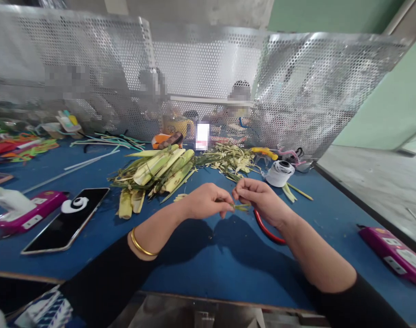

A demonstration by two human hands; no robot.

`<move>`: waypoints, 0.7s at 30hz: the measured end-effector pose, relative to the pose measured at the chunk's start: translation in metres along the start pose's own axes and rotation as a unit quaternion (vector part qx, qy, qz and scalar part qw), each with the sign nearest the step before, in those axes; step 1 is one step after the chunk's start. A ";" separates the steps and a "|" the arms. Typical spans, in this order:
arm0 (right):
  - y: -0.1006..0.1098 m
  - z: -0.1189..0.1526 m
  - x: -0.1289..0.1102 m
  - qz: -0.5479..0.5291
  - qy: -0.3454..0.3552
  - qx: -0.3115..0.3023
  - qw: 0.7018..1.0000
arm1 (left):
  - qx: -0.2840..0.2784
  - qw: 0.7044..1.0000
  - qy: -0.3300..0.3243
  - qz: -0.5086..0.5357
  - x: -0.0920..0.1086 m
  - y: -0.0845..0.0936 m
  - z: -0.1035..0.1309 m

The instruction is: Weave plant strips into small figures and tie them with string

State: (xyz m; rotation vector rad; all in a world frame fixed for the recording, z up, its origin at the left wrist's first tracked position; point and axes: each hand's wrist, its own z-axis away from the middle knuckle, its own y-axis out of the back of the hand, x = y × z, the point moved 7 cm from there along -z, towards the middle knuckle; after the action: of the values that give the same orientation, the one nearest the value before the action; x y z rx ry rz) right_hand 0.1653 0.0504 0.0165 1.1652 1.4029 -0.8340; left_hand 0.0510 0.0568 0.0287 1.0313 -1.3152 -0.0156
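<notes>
Green leaf strip [241, 207], thin, pinched between both hands just above the blue table [228, 259], near the middle of the near edge. Left hand [208, 200] has fingertips closed on one end of the strip; gold bangle [139, 246] on that wrist, black sleeve behind it. Right hand [262, 200] has fingers curled shut on the other end, and a red-handled tool [267, 230] shows under its palm; can't tell whether the hand holds it or it just lies on the table. Hands almost touching at the fingertips. Just beyond them: pile of pale green leaf stalks [160, 171], with a heap of cut scraps [228, 159] to its right. White spool of thread [279, 173] beside the scraps, near the right hand. Left side of table: black phone [64, 221] lying flat, magenta box [27, 212] beside it. Another magenta box [395, 253] at the far right edge. Perforated metal screen [296, 91] stands along the back of the table; people behind it are blurred.
</notes>
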 end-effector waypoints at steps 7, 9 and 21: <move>0.005 -0.005 0.022 -0.138 -0.058 0.068 0.986 | 0.092 0.975 0.016 0.204 -0.010 0.011 -0.003; 0.004 -0.005 0.022 -0.087 -0.045 0.076 0.992 | 0.140 0.963 0.034 0.228 -0.014 0.015 -0.003; -0.020 0.009 -0.018 0.219 0.207 0.089 0.949 | 0.229 0.957 0.105 0.147 -0.035 0.013 -0.002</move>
State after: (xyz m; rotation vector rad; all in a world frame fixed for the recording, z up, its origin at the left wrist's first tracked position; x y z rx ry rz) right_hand 0.1477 0.0323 0.0304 1.7897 1.3346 -0.4143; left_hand 0.0345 0.0848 0.0098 1.1729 -1.2907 0.6347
